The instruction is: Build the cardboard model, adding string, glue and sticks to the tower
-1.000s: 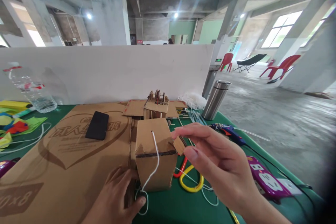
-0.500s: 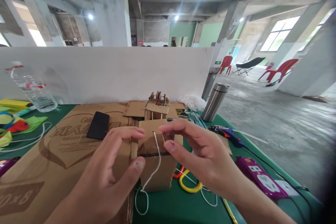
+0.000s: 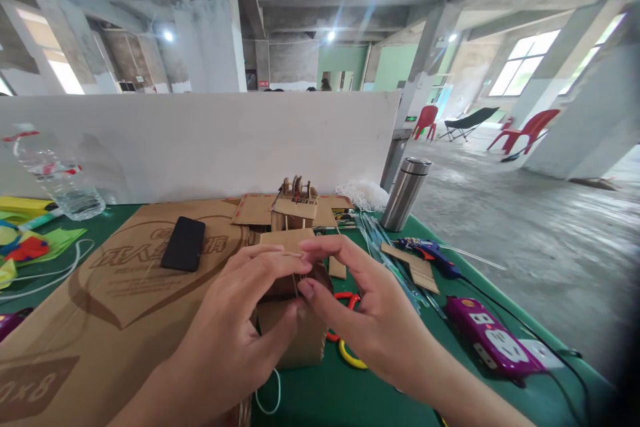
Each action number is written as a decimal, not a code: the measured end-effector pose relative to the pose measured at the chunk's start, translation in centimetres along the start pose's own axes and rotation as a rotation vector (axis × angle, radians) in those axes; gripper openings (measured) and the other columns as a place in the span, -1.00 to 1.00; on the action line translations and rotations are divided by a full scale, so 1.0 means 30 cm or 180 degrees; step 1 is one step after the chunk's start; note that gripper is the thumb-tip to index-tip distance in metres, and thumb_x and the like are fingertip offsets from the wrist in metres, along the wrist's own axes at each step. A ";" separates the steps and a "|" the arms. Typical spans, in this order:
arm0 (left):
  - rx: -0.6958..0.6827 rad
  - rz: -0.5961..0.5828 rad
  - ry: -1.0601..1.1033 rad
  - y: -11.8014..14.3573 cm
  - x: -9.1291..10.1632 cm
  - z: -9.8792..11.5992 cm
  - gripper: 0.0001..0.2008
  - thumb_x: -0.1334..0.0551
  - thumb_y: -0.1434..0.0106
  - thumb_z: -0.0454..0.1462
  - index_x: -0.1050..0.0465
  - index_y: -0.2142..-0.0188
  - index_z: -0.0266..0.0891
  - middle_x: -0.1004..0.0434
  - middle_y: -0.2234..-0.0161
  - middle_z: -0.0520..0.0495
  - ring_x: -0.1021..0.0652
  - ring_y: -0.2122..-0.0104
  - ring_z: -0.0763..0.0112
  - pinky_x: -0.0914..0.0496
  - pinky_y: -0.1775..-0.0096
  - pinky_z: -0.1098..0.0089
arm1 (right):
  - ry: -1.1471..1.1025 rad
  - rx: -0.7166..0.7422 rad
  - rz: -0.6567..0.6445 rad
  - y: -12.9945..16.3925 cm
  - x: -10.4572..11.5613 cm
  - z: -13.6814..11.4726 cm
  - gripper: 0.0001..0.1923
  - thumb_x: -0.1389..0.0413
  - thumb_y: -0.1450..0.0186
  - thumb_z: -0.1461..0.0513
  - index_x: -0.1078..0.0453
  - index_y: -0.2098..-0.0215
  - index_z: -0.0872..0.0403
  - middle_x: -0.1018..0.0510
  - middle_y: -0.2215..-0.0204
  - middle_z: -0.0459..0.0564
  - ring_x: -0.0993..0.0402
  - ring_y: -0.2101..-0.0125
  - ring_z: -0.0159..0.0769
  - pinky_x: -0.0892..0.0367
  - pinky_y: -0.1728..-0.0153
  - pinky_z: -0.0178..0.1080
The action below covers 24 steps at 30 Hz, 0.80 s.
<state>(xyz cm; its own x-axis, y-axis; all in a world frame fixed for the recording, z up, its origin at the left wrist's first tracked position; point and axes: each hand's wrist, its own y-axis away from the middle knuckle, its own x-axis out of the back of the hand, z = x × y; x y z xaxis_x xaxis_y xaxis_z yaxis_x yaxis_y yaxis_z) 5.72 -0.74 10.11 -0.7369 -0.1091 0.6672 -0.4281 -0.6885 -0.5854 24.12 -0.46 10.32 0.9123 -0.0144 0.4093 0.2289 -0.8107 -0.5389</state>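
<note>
A cardboard box (image 3: 293,333) with a brown inside stands in front of me, its top partly hidden by my fingers. Over it my right hand (image 3: 373,307) pinches a small thin cardboard piece (image 3: 301,279), seen nearly edge-on. My left hand (image 3: 225,330) has its fingers and thumb curled round the same piece from the left, fingertips meeting those of the right. Below the box a loop of white string (image 3: 270,403) lies on the green table; the rest of the string is hidden. Just behind is a cardboard structure with upright slats (image 3: 296,203).
A flat printed carton (image 3: 120,267) carrying a black phone (image 3: 183,244) covers the left. On the right are scissors with red and yellow handles (image 3: 353,355), cardboard scraps (image 3: 420,270), a glue gun (image 3: 435,255), a purple power strip (image 3: 493,340) and a steel flask (image 3: 406,193).
My left hand has moved right and closed in on the small cardboard piece that my right hand was holding. The right hand has shifted slightly left. The view has turned a little.
</note>
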 end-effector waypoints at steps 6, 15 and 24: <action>-0.0130 0.0221 -0.0321 -0.017 -0.011 0.003 -0.77 -0.17 -0.30 -0.37 -0.39 0.08 -0.07 -0.62 0.12 0.04 -0.57 0.07 0.33 -0.31 -0.15 0.15 | -0.0099 -0.0081 0.0022 -0.001 -0.002 0.001 -0.79 -0.12 -0.30 0.26 -0.35 0.09 -0.06 -0.55 0.17 -0.10 -0.48 0.16 -0.26 -0.38 0.12 -0.15; -0.0118 0.0326 -0.0387 -0.015 -0.019 0.002 -0.77 -0.20 -0.29 -0.35 -0.38 0.10 -0.01 -0.61 0.17 0.07 -0.57 0.10 0.30 -0.38 -0.06 0.20 | -0.0342 0.0004 0.0055 0.051 0.021 0.045 -0.74 -0.04 -0.37 0.23 -0.26 -0.03 -0.08 -0.47 0.03 -0.06 -0.41 0.00 -0.27 -0.37 -0.02 -0.17; 0.0076 0.0184 -0.0255 -0.019 -0.023 0.002 -0.77 -0.18 -0.31 -0.33 -0.35 0.07 -0.01 -0.56 0.17 0.06 -0.56 0.14 0.38 -0.46 0.15 0.40 | -0.0360 -0.0381 -0.0634 0.077 0.061 0.123 -0.22 -0.24 -0.24 0.12 0.03 -0.31 -0.18 0.00 -0.39 -0.06 0.10 -0.37 -0.13 0.03 -0.33 0.02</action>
<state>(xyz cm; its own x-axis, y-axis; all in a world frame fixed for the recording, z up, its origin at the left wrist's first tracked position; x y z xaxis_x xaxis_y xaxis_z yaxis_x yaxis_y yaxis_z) 6.51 -0.31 10.01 -0.7155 -0.2054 0.6678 -0.3727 -0.6962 -0.6135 27.57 -0.19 7.10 0.8869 0.2126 0.4101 0.3723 -0.8545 -0.3621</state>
